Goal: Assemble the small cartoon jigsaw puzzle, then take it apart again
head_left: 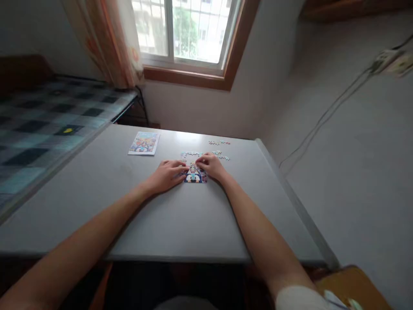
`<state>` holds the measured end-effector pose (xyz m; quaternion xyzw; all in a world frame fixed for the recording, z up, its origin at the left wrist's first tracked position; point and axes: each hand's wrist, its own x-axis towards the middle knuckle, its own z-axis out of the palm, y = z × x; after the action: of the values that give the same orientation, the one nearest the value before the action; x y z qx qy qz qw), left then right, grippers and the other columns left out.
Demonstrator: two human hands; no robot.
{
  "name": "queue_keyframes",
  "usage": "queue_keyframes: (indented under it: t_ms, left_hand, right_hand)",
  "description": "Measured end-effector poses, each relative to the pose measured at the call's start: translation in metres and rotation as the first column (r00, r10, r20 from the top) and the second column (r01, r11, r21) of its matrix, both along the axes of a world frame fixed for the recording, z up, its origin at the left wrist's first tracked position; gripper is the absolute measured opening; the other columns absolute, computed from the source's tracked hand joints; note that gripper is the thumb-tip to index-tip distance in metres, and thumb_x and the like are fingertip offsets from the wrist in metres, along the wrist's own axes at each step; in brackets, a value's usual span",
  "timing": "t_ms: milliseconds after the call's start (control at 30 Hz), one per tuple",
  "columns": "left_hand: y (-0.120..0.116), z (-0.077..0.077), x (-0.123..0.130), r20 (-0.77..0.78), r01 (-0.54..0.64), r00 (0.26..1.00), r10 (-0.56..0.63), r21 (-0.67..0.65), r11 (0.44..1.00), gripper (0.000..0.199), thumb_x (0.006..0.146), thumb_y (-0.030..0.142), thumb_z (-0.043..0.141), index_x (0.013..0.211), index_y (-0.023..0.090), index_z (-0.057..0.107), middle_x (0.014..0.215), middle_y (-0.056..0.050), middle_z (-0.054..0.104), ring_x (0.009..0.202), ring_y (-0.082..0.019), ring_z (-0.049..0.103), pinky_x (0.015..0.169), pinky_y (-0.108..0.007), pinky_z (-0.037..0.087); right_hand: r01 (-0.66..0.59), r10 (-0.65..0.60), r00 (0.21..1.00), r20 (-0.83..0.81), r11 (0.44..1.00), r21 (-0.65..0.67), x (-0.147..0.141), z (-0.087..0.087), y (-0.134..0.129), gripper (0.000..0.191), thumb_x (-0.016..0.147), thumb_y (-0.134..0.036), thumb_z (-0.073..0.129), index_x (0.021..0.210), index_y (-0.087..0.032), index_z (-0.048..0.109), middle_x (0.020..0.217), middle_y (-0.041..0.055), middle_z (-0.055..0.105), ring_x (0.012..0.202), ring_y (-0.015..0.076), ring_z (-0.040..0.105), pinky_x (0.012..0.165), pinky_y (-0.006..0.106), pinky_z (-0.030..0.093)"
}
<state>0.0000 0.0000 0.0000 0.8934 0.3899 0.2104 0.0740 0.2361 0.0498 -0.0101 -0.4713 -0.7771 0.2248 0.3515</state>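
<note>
A partly assembled jigsaw puzzle lies flat on the white table. Its lower part shows a colourful cartoon picture, and a gap with bare table shows inside the upper frame. My left hand rests at the puzzle's left edge, fingers stretched out and touching it. Over the right side of the puzzle, my right hand has its thumb and fingers pinched together at the inner gap. A small puzzle piece appears to be at those fingertips, mostly hidden. Loose puzzle pieces lie just beyond my right hand.
More loose pieces lie farther back on the table. A printed picture sheet is at the back left. A bed with a checked cover adjoins the table's left side. The wall borders the right.
</note>
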Motion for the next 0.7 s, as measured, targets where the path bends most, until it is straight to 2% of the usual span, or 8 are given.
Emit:
queue_keyframes:
  t_ms: [500,700]
  left_hand:
    - [-0.0005,0.0015,-0.0011,0.002,0.008,1.000,-0.008,0.001,1.000,0.033,0.094,0.040,0.048,0.123,0.032,0.061,0.130,-0.003,0.058,0.119,-0.022,0.053,0.103,-0.040,0.031]
    - [-0.0004,0.0021,-0.0011,0.003,0.009,1.000,-0.009,-0.002,1.000,0.033,0.094,0.039,0.048,0.123,0.032,0.060,0.130,-0.003,0.058,0.120,-0.022,0.053,0.103,-0.041,0.031]
  right_hand:
    - [0.053,-0.053,0.999,0.014,0.998,-0.017,-0.0019,-0.0021,0.0031,0.012,0.078,-0.014,0.066,0.085,-0.019,0.074,0.084,0.0017,0.059,0.072,0.0112,0.054,0.073,0.026,0.044]
    - [0.066,-0.066,0.998,0.022,0.998,0.013,-0.0030,-0.0006,0.0006,0.016,0.080,-0.013,0.060,0.085,-0.019,0.074,0.084,0.0026,0.061,0.077,0.0132,0.056,0.076,0.027,0.044]
